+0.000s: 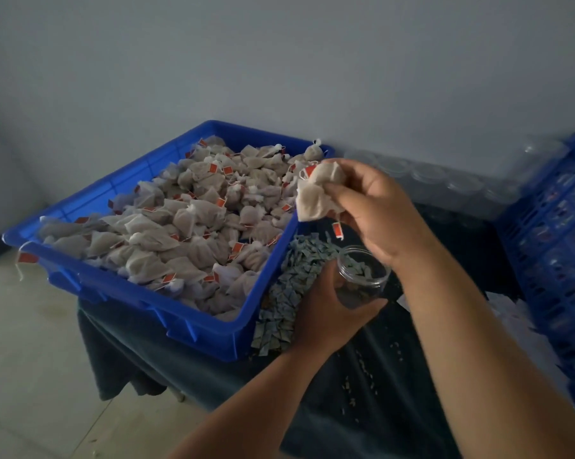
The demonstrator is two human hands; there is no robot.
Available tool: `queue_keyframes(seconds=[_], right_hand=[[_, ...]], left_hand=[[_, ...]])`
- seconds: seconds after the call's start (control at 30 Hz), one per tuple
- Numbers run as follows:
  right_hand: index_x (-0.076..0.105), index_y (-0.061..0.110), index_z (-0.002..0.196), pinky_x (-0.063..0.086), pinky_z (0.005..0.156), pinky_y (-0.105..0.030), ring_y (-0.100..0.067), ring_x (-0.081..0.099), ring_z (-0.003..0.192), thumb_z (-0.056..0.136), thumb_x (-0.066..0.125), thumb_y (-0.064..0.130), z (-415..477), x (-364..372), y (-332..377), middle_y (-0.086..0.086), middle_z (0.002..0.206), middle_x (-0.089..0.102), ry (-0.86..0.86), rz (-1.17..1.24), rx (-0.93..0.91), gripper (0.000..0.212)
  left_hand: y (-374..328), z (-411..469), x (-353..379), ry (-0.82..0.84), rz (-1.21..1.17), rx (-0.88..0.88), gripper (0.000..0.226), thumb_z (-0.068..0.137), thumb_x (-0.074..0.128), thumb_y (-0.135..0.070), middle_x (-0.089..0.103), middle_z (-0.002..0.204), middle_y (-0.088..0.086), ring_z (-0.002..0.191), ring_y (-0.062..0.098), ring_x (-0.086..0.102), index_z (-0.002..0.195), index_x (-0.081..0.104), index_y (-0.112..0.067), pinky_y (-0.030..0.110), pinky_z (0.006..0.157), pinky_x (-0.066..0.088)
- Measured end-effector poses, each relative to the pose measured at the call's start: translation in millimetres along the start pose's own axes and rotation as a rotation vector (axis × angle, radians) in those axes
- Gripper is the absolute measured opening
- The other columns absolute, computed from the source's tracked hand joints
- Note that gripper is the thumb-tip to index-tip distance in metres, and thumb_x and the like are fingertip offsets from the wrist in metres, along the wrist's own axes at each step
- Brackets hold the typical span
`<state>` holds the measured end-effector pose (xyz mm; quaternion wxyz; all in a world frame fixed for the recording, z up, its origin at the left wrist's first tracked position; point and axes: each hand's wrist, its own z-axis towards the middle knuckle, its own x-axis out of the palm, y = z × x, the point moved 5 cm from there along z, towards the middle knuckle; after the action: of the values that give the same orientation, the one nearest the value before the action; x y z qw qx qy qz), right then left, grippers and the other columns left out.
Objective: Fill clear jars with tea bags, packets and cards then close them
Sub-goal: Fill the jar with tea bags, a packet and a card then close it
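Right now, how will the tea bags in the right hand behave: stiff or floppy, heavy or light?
Probably floppy: the tea bags crumple and sag in the right hand. Likely light, since a pinch holds them. Strings may snag: one red tag dangles loose.

Just one head-worn cam here, wide-angle. It looks forward and down, close over the table, wall behind.

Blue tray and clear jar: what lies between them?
Head view: a heap of small grey-blue packets lies between the blue tray and the clear jar, partly covered by the left hand holding the jar.
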<state>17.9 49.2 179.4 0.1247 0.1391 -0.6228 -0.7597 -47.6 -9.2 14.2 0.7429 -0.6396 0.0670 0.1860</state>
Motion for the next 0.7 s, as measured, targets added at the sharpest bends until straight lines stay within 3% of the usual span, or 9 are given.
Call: queue_keyframes(seconds=[0.1,0.17,0.3,0.4,0.53,0.6,0.7], right_hand=[[0.072,0.042,0.124,0.06,0.096,-0.034,-0.007,0.073,0.114,0.095,0.07,0.031,-18.4,-49.3,11.9,0.014,0.119,0.077,-0.096,-0.403,-0.092,0.03],[0.068,0.039,0.127,0.055,0.09,-0.019,0.003,0.069,0.11,0.102,0.068,0.029,-33.2,-70.7,11.6,0.02,0.116,0.074,-0.182,-0.708,-0.18,0.028],[0.066,0.023,0.138,0.05,0.085,-0.016,-0.007,0.066,0.105,0.106,0.065,0.019,-56.7,-77.2,-14.5,0.008,0.12,0.07,-0.275,-0.983,-0.235,0.032],[0.072,0.023,0.132,0.057,0.09,-0.025,-0.005,0.068,0.103,0.101,0.072,0.013,-67.7,-70.6,-39.8,0.011,0.119,0.073,-0.31,-0.921,-0.187,0.033],[0.076,0.04,0.112,0.059,0.087,-0.023,0.001,0.072,0.098,0.094,0.078,0.014,-72.1,-77.9,-51.6,0.022,0.103,0.077,-0.451,-0.647,-0.121,0.031],[0.074,0.045,0.107,0.06,0.087,-0.026,0.0,0.073,0.098,0.096,0.078,0.019,-70.4,-86.9,-46.3,0.021,0.102,0.077,-0.51,-0.545,-0.128,0.029],[0.076,0.039,0.111,0.062,0.09,-0.037,-0.007,0.076,0.101,0.096,0.077,0.026,-66.3,-100.8,-35.4,0.013,0.107,0.079,-0.523,-0.369,-0.144,0.019]], left_hand=[[8.3,2.1,11.2,-0.019,-0.011,0.018,0.079,0.065,0.086,-0.078,0.064,0.124,-0.033,0.113,-0.014,0.062,0.13,0.043,-0.065,0.033,0.095,0.06],[9.3,2.6,11.9,-0.038,-0.017,0.03,0.079,0.065,0.084,-0.081,0.062,0.125,-0.037,0.115,-0.015,0.06,0.128,0.039,-0.071,0.033,0.095,0.06],[8.9,3.4,11.4,-0.053,0.012,0.047,0.08,0.063,0.082,-0.085,0.061,0.124,-0.04,0.113,-0.015,0.061,0.128,0.036,-0.074,0.033,0.092,0.061],[10.6,3.6,13.8,-0.034,-0.018,0.07,0.08,0.067,0.086,-0.076,0.064,0.126,-0.033,0.115,-0.008,0.063,0.134,0.044,-0.063,0.038,0.094,0.061],[11.3,2.9,14.3,-0.035,-0.01,0.067,0.083,0.067,0.088,-0.072,0.065,0.125,-0.032,0.113,-0.009,0.064,0.137,0.047,-0.055,0.037,0.092,0.061],[11.4,2.6,14.3,-0.031,-0.018,0.06,0.085,0.066,0.088,-0.073,0.065,0.125,-0.033,0.113,-0.012,0.064,0.137,0.047,-0.055,0.035,0.093,0.061],[11.0,2.8,13.9,-0.034,-0.019,0.057,0.087,0.065,0.088,-0.075,0.065,0.125,-0.032,0.114,-0.012,0.064,0.139,0.046,-0.055,0.034,0.095,0.061]])
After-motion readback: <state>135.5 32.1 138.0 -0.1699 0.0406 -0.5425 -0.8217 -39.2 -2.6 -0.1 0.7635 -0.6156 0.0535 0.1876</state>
